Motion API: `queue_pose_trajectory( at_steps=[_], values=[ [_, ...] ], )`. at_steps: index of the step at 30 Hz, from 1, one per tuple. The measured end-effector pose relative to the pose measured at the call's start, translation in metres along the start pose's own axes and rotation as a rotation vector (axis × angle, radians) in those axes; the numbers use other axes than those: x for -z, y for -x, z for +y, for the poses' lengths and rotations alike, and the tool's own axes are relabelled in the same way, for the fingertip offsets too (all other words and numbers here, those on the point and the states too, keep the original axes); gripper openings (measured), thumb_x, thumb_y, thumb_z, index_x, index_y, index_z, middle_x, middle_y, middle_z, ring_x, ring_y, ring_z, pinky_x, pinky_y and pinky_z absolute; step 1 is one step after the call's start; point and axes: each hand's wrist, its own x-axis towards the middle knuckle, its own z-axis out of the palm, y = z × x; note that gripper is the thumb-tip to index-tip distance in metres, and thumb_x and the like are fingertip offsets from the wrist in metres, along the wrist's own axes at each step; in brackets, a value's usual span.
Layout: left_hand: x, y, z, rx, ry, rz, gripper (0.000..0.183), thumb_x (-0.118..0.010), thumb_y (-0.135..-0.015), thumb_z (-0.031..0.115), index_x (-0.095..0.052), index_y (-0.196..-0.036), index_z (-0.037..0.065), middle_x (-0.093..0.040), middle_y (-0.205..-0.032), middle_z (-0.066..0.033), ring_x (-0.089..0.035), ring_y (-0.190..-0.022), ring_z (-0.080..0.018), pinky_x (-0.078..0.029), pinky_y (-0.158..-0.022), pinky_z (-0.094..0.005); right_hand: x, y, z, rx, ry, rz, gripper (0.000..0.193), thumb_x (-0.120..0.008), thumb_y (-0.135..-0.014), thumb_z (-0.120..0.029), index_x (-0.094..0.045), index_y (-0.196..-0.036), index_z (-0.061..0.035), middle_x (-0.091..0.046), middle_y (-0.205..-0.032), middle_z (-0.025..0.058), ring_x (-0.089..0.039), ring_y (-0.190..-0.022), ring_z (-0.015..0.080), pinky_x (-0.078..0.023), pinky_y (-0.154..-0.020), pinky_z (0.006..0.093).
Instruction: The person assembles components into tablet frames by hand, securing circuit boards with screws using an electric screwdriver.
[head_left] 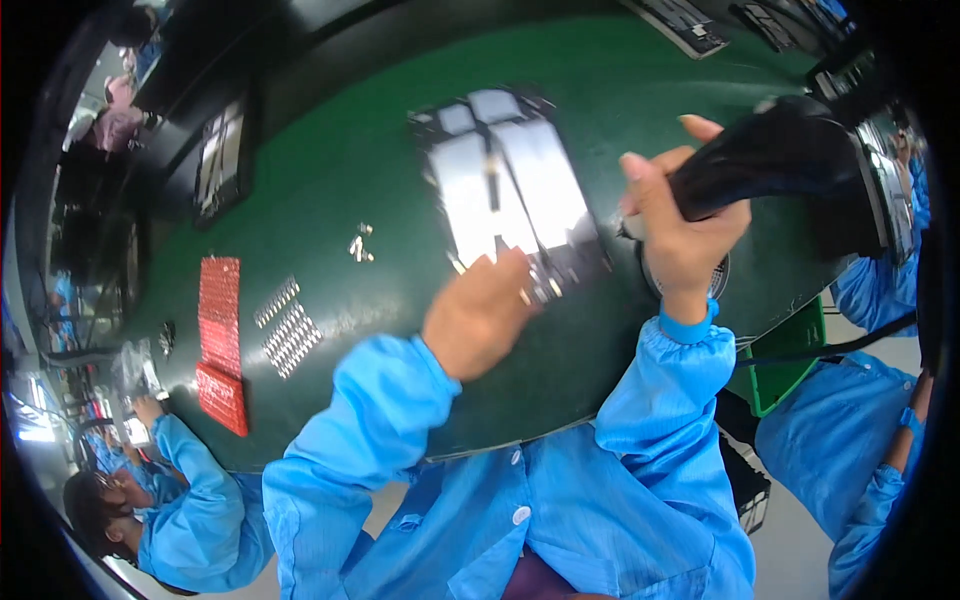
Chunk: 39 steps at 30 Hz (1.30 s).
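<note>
1. In the head view, a dark green work mat (380, 150) is being looked down on, its edges bent by the lens.
2. An opened flat device (510, 190), dark-framed with silvery plates inside, is lying near the middle of the mat, just ahead of both hands.
3. The near edge of the device is being pressed by the left hand (478, 312), whose fingers are curled down onto it; whether anything small is being pinched there cannot be told.
4. A black power screwdriver (775, 155) is being gripped firmly by the right hand (680, 225), the fingers being wrapped closed around its handle.
5. The tool is being held just to the right of the device, its tip end being hidden behind the hand.
6. A black cable (830, 348) is being trailed off to the right, below the tool.
7. Two red trays (221, 340) are lying at the left of the mat, well apart from the device.
8. Rows of small silvery parts (288, 330) are being kept just beside the red trays.
9. A few loose screws (360, 245) are lying between those rows and the device.
10. A green bin (790, 360) is being seen past the mat's right edge.
11. Other people in blue sleeves (190, 480) are being seen at lower left and far right.
</note>
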Motion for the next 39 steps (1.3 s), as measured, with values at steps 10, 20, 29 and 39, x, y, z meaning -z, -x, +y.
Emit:
queue_pose_trajectory(
  at_steps=[10,20,29,39],
  values=[
    [0.05,-0.063,-0.219,0.39,-0.298,0.029,0.024,-0.06,-0.079,0.007,-0.06,-0.102,-0.001,-0.059,-0.11,-0.0157,-0.057,-0.095,-0.04,-0.045,-0.09,-0.0468,-0.019,0.01,0.017,-0.047,-0.039,-0.2,0.031,-0.069,-0.074,0.004,-0.049,-0.098,0.0019,-0.059,-0.068,-0.0008,-0.043,-0.055,-0.0013,-0.035,-0.049,0.0158],
    [0.052,-0.053,-0.139,0.339,-0.398,-0.035,0.033,-0.057,-0.086,0.017,-0.057,-0.112,-0.003,-0.053,-0.124,-0.0183,-0.047,-0.116,-0.0361,-0.03,-0.105,-0.048,-0.023,0.013,0.016,-0.155,-0.117,-0.246,0.049,-0.076,-0.071,-0.007,-0.047,-0.11,0.0031,-0.064,-0.077,0.0041,-0.049,-0.06,0.0021,-0.041,-0.053,0.0187],
    [0.032,-0.094,-0.086,0.334,0.117,-0.271,0.037,-0.058,-0.081,0.01,-0.055,-0.117,0.007,-0.05,-0.126,-0.0189,-0.042,-0.123,-0.0368,-0.028,-0.105,-0.0469,-0.024,0.008,0.006,0.074,-0.166,-0.43,0.067,-0.079,-0.069,-0.009,-0.04,-0.123,0.0019,-0.063,-0.072,0.0041,-0.044,-0.053,0.0026,-0.038,-0.049,0.0199],
    [-0.065,-0.209,-0.067,0.147,-0.054,-0.185,0.044,-0.055,-0.088,0.025,-0.051,-0.119,-0.006,-0.042,-0.132,-0.0261,-0.039,-0.123,-0.0412,-0.03,-0.104,-0.0497,-0.005,0.005,0.023,0.034,-0.178,-0.453,0.068,-0.07,-0.069,-0.013,-0.036,-0.127,-0.0006,-0.062,-0.083,0.0236,-0.063,-0.075,0.0397,-0.051,-0.067,0.0428]
  ],
)
